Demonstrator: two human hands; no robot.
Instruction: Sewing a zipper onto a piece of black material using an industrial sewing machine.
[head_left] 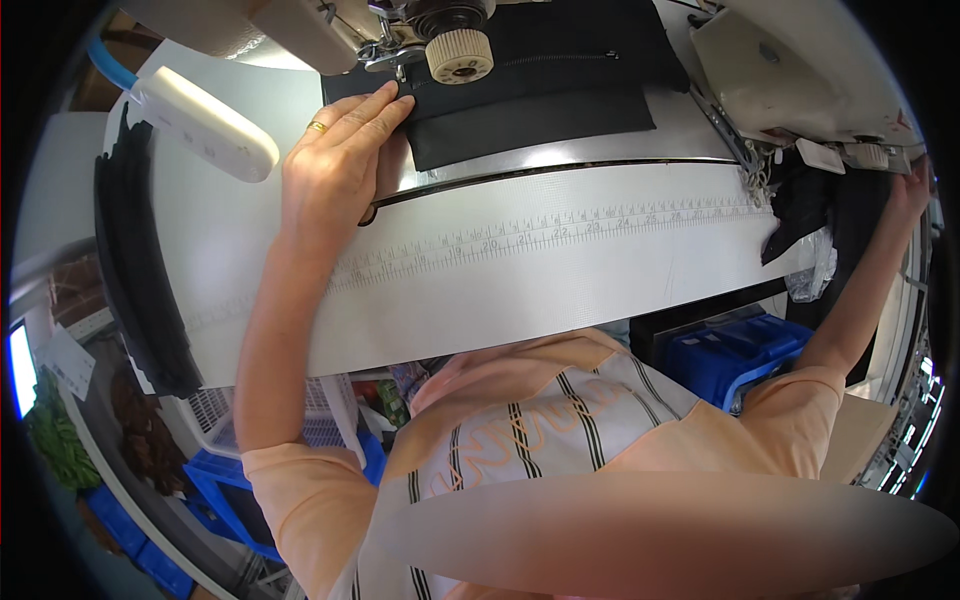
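Observation:
My left hand (pixel 345 145), with a gold ring on one finger, lies with its fingers stretched out flat. Its fingertips rest at the left edge of a black fabric piece (pixel 540 125), close to the presser foot (pixel 398 68) of a sewing machine. A zipper (pixel 545 60) runs across the black fabric, its pull toward the right end. At the far right, my right hand (pixel 912 188) reaches up to the machine's right end (pixel 865 155). Its fingers are mostly hidden there, so what it touches does not show.
A white lamp (pixel 210 125) hangs over the table's left side. Black fabric strips (pixel 140 260) drape over the left edge. A printed ruler scale (pixel 540 238) crosses the white tabletop. Dark cloth (pixel 800 205) bunches at the right, above a blue crate (pixel 735 355).

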